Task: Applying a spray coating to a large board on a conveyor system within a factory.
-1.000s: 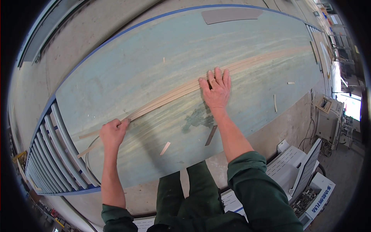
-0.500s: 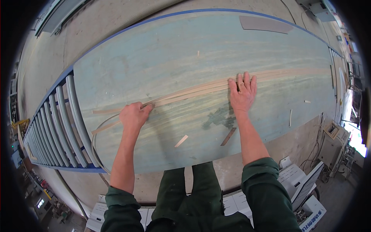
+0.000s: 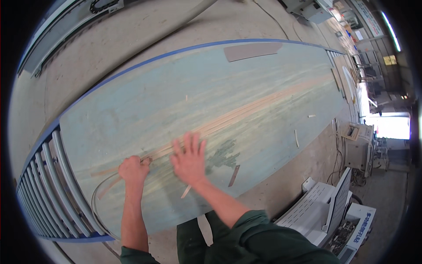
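The thin wood strips [image 3: 228, 119] lie lengthwise along the blue-green counter [image 3: 145, 101]. The left hand [image 3: 133, 170] grips their near end with fingers clenched. The right hand [image 3: 190, 159], motion-blurred, lies just beside it, fingers released and spread flat. Loose wood slivers [image 3: 234, 175] rest beside the right fingers.

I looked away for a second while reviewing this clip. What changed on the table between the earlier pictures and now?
The right hand, open and flat, slid left along the long thin pale wood strips and now lies close beside the left hand. The left hand stayed closed on the strips' near end. The strips, the small wood offcuts and the grey rectangular sheet kept their places on the pale green table.
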A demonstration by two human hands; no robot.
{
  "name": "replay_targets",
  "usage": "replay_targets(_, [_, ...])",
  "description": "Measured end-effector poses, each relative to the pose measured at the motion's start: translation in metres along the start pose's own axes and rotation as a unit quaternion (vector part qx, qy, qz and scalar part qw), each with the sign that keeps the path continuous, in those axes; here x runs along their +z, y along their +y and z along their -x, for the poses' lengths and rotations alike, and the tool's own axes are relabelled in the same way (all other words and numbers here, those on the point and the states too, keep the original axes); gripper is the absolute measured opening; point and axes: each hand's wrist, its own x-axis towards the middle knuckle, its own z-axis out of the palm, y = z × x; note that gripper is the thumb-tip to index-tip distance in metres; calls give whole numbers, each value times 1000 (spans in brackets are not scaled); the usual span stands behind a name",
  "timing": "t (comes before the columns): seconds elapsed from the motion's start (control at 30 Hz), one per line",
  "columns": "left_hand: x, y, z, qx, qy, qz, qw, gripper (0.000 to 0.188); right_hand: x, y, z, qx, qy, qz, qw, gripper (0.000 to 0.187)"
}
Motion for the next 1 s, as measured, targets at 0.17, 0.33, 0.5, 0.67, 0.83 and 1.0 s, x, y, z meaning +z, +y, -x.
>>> replay_targets(0.17, [-21, 11, -4, 11, -38, -43, 998, 50, -11, -17, 0, 27, -5, -10, 1000, 64])
replay_targets(0.33, [-45, 42, -22, 163, 24, -191, 968, 48, -16, -11, -4, 36, -26, -50, 998, 62])
replay_targets(0.5, [-43, 39, -51, 147, -1, -8, 989, 37, -3, -8, 0, 34, -37, -28, 998, 60])
replay_targets(0.67, [-54, -55, -39, 22, -92, -2, 995, 32, 5, -19, -6, 37, -21, -37, 998, 60])
replay_targets(0.83, [-50, -95, -23, -5, -160, 199, 967, 28, 5, -27, -5, 34, -18, -15, 999, 60])
replay_targets(1.0, [-36, -75, -16, 214, 52, 121, 968, 13, 6, -32, -3, 41, -38, 3, 998, 61])
